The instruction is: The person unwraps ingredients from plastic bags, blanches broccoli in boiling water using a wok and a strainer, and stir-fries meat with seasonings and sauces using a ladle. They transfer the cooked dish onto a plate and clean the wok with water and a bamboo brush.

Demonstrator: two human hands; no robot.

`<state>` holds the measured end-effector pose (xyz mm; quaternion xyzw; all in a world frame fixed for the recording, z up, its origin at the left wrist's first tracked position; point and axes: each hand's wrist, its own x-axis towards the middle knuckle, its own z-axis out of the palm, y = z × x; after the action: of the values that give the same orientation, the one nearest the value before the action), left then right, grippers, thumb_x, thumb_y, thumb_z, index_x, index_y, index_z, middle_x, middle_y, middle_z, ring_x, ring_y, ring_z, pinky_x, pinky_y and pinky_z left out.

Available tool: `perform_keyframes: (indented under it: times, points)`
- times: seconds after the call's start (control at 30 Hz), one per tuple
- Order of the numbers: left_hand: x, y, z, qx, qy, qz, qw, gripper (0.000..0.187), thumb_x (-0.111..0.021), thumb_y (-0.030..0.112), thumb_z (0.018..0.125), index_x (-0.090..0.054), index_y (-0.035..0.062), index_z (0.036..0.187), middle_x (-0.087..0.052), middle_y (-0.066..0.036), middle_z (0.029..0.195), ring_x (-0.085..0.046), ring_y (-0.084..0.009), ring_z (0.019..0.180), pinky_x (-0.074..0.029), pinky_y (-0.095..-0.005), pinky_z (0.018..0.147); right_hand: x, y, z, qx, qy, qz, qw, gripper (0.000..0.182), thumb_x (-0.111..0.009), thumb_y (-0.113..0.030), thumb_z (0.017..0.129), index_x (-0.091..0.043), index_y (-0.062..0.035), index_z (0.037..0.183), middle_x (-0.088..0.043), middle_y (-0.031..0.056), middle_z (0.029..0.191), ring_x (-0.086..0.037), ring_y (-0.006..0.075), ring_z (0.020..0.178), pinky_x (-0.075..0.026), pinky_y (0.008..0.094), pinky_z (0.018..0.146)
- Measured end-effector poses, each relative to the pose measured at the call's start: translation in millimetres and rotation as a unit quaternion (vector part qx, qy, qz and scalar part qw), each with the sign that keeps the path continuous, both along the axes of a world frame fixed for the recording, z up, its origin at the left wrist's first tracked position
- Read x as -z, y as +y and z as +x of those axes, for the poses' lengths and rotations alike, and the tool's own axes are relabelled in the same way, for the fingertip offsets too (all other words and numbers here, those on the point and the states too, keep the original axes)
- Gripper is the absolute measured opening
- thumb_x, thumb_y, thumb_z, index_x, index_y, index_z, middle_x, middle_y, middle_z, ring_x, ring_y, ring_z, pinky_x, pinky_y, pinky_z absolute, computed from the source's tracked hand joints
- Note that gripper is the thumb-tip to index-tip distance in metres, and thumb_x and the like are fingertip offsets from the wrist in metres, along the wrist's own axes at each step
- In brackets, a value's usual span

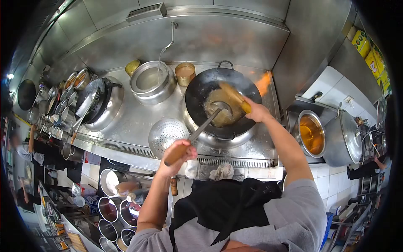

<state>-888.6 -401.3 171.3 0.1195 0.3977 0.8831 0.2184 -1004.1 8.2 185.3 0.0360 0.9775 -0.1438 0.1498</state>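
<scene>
A black wok (pixel 197 90) sits on the steel range with brownish liquid in it. My left hand (pixel 179 153) is wrapped round the wooden handle of a metal ladle (pixel 204 126), whose bowl rests in the liquid. Over the wok's right side, my right hand (pixel 256 111) grips a bamboo brush (pixel 235 97), its bristle end blurred above the liquid. Flames (pixel 263 84) rise at the wok's right rim. A perforated strainer (pixel 167 135) lies left of the wok, near my left hand.
Behind are a steel pot (pixel 153 90) under a thin tap and a brass-coloured can (pixel 185 77). A bowl of orange oil (pixel 311 133) and a lidded pot (pixel 342 143) stand right. Seasoning containers and another pan are left; white cloths lie at the front edge. Other people appear at both sides.
</scene>
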Motion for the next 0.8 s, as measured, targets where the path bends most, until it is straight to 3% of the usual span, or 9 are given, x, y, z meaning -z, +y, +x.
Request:
perform_keyframes:
  times: [0.13, 0.23, 0.27, 0.37, 0.43, 0.47, 0.53, 0.67, 0.8]
  points:
    - [31.0, -13.7, 6.0, 0.030, -0.077, -0.038, 0.996, 0.024, -0.055, 0.018, 0.096, -0.059, 0.0011, 0.111, -0.064, -0.021, 0.106, -0.066, -0.0330, 0.093, -0.056, -0.0417, 0.082, -18.7, -14.1, 20.9, -0.011, 0.193, -0.077, 0.978, 0.097, -0.073, -0.025, 0.079, -0.012, -0.0387, 0.154, -0.060, 0.0196, 0.124, -0.063, 0.0384, 0.105, -0.052, 0.0471, 0.088]
    - [57.0, -38.2, -9.5, 0.138, -0.169, -0.029, 0.976, 0.020, -0.058, 0.015, 0.095, -0.058, 0.0064, 0.112, -0.065, -0.020, 0.101, -0.065, -0.0291, 0.081, -0.055, -0.0404, 0.074, 11.6, -2.6, 17.1, -0.111, 0.084, 0.082, 0.987, 0.096, -0.070, -0.022, 0.081, -0.012, -0.0399, 0.154, -0.062, 0.0178, 0.116, -0.065, 0.0361, 0.099, -0.053, 0.0466, 0.086]
    - [64.7, -45.0, -19.3, 0.153, -0.124, -0.229, 0.953, 0.026, -0.061, 0.014, 0.092, -0.054, 0.0074, 0.117, -0.064, -0.019, 0.100, -0.064, -0.0277, 0.079, -0.055, -0.0397, 0.073, 19.0, 10.3, 8.2, -0.108, 0.083, 0.076, 0.988, 0.096, -0.070, -0.022, 0.081, -0.012, -0.0399, 0.154, -0.062, 0.0178, 0.116, -0.065, 0.0361, 0.099, -0.053, 0.0466, 0.086]
    - [53.6, -61.7, -56.7, 0.165, -0.009, -0.636, 0.754, 0.065, -0.070, 0.011, 0.084, -0.034, 0.0083, 0.137, -0.065, -0.018, 0.098, -0.065, -0.0240, 0.081, -0.054, -0.0409, 0.074, 18.6, 42.1, -12.2, -0.039, -0.009, 0.116, 0.992, 0.093, -0.068, -0.022, 0.081, -0.014, -0.0390, 0.154, -0.063, 0.0179, 0.115, -0.065, 0.0360, 0.100, -0.053, 0.0466, 0.086]
    - [85.6, -76.9, -80.0, 0.061, 0.158, -0.820, 0.547, 0.055, -0.071, 0.022, 0.082, -0.048, 0.0090, 0.130, -0.069, -0.020, 0.098, -0.069, -0.0294, 0.089, -0.054, -0.0432, 0.079, -9.4, 61.7, 3.6, 0.021, 0.066, 0.030, 0.997, 0.091, -0.068, -0.025, 0.081, -0.015, -0.0372, 0.154, -0.061, 0.0190, 0.123, -0.063, 0.0369, 0.106, -0.052, 0.0465, 0.088]
    - [81.0, -66.0, -84.6, 0.068, 0.160, -0.820, 0.545, 0.055, -0.071, 0.022, 0.082, -0.048, 0.0090, 0.130, -0.069, -0.020, 0.098, -0.069, -0.0294, 0.089, -0.054, -0.0432, 0.079, -30.2, 67.4, 8.0, 0.053, 0.081, -0.012, 0.995, 0.094, -0.070, -0.024, 0.080, -0.015, -0.0375, 0.154, -0.060, 0.0193, 0.126, -0.062, 0.0374, 0.108, -0.051, 0.0461, 0.090]
    - [58.7, -44.2, -94.4, 0.010, 0.154, -0.926, 0.343, 0.039, -0.069, 0.035, 0.081, -0.065, 0.0127, 0.112, -0.071, -0.018, 0.097, -0.069, -0.0341, 0.094, -0.053, -0.0462, 0.081, -49.5, 80.6, 16.7, 0.066, 0.219, -0.116, 0.967, 0.099, -0.074, -0.020, 0.077, -0.014, -0.0365, 0.155, -0.058, 0.0195, 0.130, -0.061, 0.0372, 0.112, -0.049, 0.0438, 0.094]
    - [76.4, -62.2, -104.1, -0.068, 0.186, -0.916, 0.350, 0.030, -0.068, 0.044, 0.080, -0.073, 0.0178, 0.094, -0.072, -0.015, 0.090, -0.069, -0.0366, 0.088, -0.054, -0.0469, 0.080, -115.6, 96.9, 37.2, 0.096, 0.518, -0.231, 0.818, 0.098, -0.076, -0.013, 0.076, -0.019, -0.0214, 0.155, -0.054, 0.0205, 0.135, -0.057, 0.0329, 0.119, -0.046, 0.0393, 0.099]
    - [68.9, -56.3, -130.5, -0.146, 0.233, -0.871, 0.408, 0.037, -0.070, 0.051, 0.079, -0.073, 0.0147, 0.087, -0.071, -0.015, 0.084, -0.068, -0.0367, 0.085, -0.054, -0.0472, 0.077, -91.3, 89.0, 38.1, 0.196, 0.562, -0.397, 0.699, 0.083, -0.075, -0.016, 0.078, -0.031, -0.0002, 0.146, -0.049, 0.0228, 0.136, -0.051, 0.0309, 0.125, -0.043, 0.0396, 0.101]
